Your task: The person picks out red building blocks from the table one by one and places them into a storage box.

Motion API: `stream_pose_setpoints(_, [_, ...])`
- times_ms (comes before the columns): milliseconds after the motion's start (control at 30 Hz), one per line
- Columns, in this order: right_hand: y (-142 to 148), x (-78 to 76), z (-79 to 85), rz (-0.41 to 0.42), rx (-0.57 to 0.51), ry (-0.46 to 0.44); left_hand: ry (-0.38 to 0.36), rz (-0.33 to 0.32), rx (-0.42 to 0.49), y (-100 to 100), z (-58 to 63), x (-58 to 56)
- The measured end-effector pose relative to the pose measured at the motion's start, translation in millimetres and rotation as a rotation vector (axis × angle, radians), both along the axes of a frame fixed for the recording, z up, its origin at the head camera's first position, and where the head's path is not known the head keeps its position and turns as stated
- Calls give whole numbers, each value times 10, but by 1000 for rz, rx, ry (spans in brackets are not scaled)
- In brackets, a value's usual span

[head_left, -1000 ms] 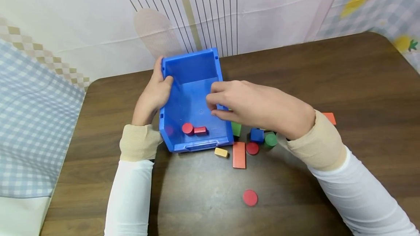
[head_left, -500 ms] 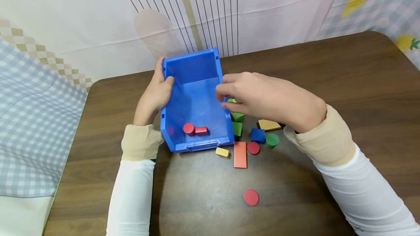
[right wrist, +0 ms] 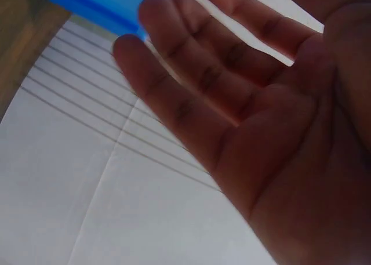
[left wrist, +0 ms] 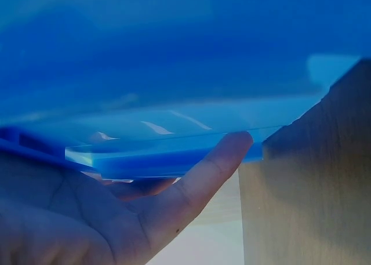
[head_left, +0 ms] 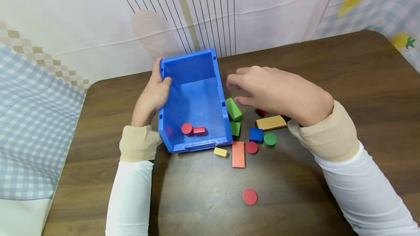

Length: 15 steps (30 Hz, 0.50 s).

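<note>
A blue plastic bin [head_left: 193,101] stands tilted on the brown table, its far end raised. My left hand [head_left: 154,94] grips its left wall, thumb inside the rim; the left wrist view shows the fingers [left wrist: 191,184] under the blue bin [left wrist: 174,73]. A red disc [head_left: 187,128] and a small red block [head_left: 199,130] lie at the bin's near end. My right hand [head_left: 262,88] hovers just right of the bin, fingers relaxed and empty; the right wrist view shows its bare palm [right wrist: 261,120]. Below it lie two green blocks [head_left: 233,109].
Loose blocks lie right of the bin: a tan bar [head_left: 271,122], blue cube [head_left: 255,134], green disc [head_left: 270,139], red disc [head_left: 251,147], orange bar [head_left: 238,154], small yellow block [head_left: 220,152]. Another red disc [head_left: 249,196] lies nearer me. A patterned cloth wall [head_left: 262,10] stands behind.
My right hand has let go of the bin's right wall and drawn back to the right, uncovering the green and tan blocks. The left hand keeps its grip.
</note>
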State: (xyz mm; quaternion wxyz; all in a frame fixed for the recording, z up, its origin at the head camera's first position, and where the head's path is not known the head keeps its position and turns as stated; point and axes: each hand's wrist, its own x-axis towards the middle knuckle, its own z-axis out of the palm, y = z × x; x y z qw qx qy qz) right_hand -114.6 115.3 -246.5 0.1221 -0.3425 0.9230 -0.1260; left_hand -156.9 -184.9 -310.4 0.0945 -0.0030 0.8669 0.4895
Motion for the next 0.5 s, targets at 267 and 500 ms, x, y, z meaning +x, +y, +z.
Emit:
stream_pose_setpoints(267, [55, -46, -45, -44, 109, -35, -5, 5, -7, -23, -14, 21])
stream_pose_setpoints(500, [143, -49, -115, -50, 125, -89, 9, -2, -2, -30, -21, 5])
